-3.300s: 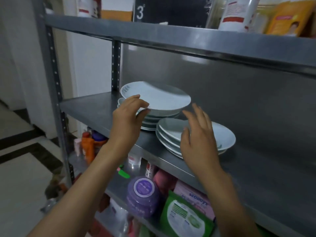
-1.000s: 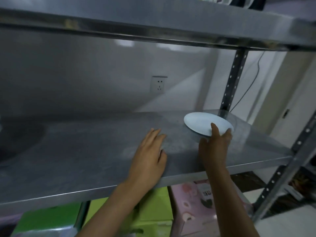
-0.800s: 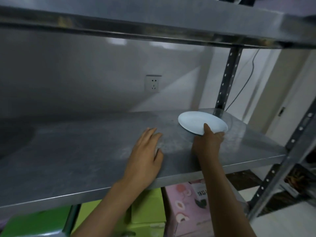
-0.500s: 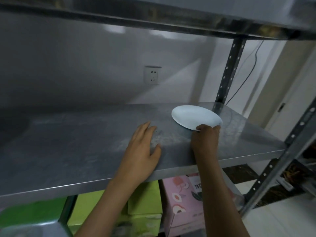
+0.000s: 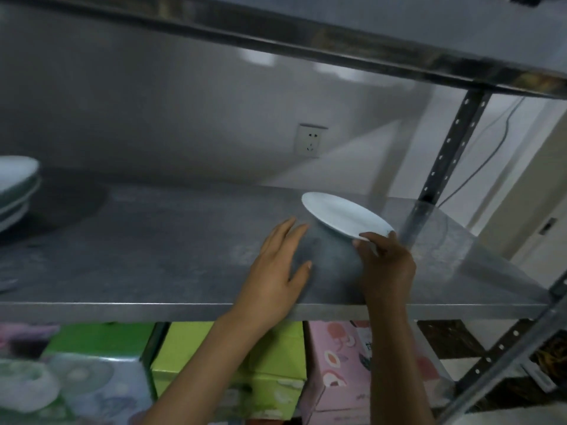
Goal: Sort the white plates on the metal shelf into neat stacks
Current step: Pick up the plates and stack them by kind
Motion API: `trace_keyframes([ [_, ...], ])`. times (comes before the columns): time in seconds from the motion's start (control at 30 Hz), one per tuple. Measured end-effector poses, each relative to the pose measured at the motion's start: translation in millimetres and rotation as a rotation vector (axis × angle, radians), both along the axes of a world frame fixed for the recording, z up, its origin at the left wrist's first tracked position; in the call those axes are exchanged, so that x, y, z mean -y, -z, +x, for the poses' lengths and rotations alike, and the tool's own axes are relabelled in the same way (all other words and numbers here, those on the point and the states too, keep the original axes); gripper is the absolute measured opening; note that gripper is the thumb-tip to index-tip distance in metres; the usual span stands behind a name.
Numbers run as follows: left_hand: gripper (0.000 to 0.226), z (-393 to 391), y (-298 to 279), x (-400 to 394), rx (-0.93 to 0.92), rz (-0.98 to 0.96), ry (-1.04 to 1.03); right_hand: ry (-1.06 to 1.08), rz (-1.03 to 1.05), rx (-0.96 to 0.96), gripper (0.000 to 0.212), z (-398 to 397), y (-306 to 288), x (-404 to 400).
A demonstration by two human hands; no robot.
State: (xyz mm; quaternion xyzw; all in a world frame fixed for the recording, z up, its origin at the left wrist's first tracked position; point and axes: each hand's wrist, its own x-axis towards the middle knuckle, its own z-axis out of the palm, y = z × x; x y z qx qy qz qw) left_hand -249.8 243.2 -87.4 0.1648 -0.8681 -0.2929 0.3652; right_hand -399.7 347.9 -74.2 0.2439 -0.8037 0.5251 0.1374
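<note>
A small white plate (image 5: 343, 214) is tilted up off the metal shelf (image 5: 153, 250), its near rim pinched by my right hand (image 5: 385, 265). My left hand (image 5: 276, 271) lies flat on the shelf just left of the plate, fingers spread, holding nothing. At the far left edge of the view a stack of larger white plates (image 5: 15, 185) sits on the same shelf, partly cut off.
A perforated upright post (image 5: 441, 161) stands behind the plate at the right. The shelf above (image 5: 306, 32) hangs low overhead. A wall socket (image 5: 310, 139) is on the back wall. Green boxes (image 5: 227, 363) and a pink box (image 5: 337, 369) fill the shelf below.
My right hand closed on the small plate's rim and lifted its near edge off the shelf. The view swung left, so the plate stack shows at the left edge.
</note>
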Motion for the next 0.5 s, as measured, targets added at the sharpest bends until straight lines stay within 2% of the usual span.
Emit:
trace_keyframes([
  [0.1,0.061,16.2,-0.4,0.0,-0.151,0.097,0.009,-0.121,-0.057,-0.079,0.01,30.7,-1.4,16.4],
  [0.2,0.061,42.8,-2.4,6.2,-0.272,0.101,-0.075,-0.243,-0.129,-0.14,0.015,69.0,-4.9,39.2],
  [0.3,0.057,75.1,-8.3,24.7,-0.351,0.033,-0.262,-0.398,-0.209,-0.092,0.024,109.1,-12.6,60.6],
  [0.4,0.042,116.5,-17.6,47.8,-0.389,-0.085,-0.4,-0.524,-0.284,-0.058,0.035,146.9,-22.1,78.2],
  [0.5,0.031,162.9,-31.3,65.5,-0.402,-0.196,-0.482,-0.641,-0.335,-0.057,0.035,187.6,-32.5,99.9],
])
